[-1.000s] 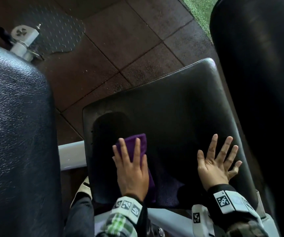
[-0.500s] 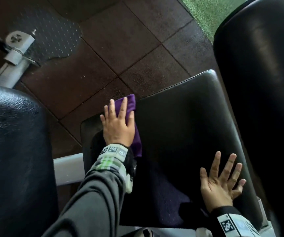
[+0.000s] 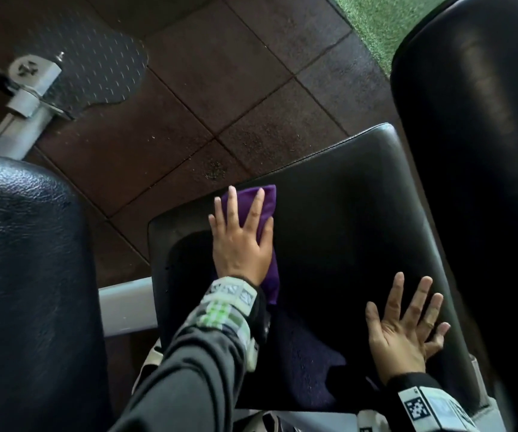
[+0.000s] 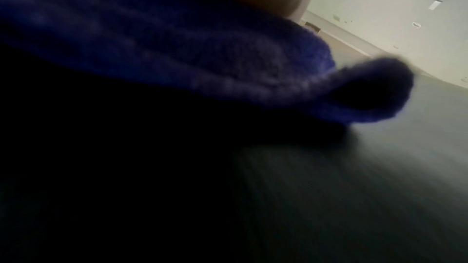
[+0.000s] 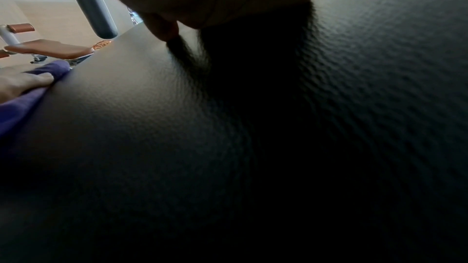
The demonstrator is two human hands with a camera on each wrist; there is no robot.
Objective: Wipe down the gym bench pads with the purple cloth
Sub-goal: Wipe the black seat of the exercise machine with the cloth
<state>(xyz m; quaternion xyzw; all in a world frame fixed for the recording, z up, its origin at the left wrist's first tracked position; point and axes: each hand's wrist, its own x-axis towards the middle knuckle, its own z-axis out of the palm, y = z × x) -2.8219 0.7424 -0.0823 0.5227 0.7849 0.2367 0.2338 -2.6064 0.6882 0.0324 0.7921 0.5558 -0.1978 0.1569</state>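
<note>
The black seat pad [image 3: 345,219] fills the middle of the head view. My left hand [image 3: 240,235] lies flat with straight fingers on the folded purple cloth [image 3: 265,201], pressing it against the pad's far left edge. The cloth [image 4: 228,63] shows close up under the palm in the left wrist view, one fold curling off the pad [image 4: 354,187]. My right hand [image 3: 407,325] rests flat, fingers spread, on the near right part of the pad. In the right wrist view the pad's grain [image 5: 177,127] fills the frame, and the left hand [image 5: 22,81] on the cloth [image 5: 15,107] sits at the left.
A second black pad [image 3: 24,291] rises at the left and a tall black back pad [image 3: 476,151] at the right. Brown rubber floor tiles [image 3: 220,73], a grey frame bar [image 3: 20,113] with a studded footplate [image 3: 95,67] and green turf [image 3: 376,20] lie beyond. An orange bench [image 5: 50,49] stands far off.
My left hand slid the cloth from the near part of the pad up to its far left edge, then a little to the right. My right hand stayed flat on the pad.
</note>
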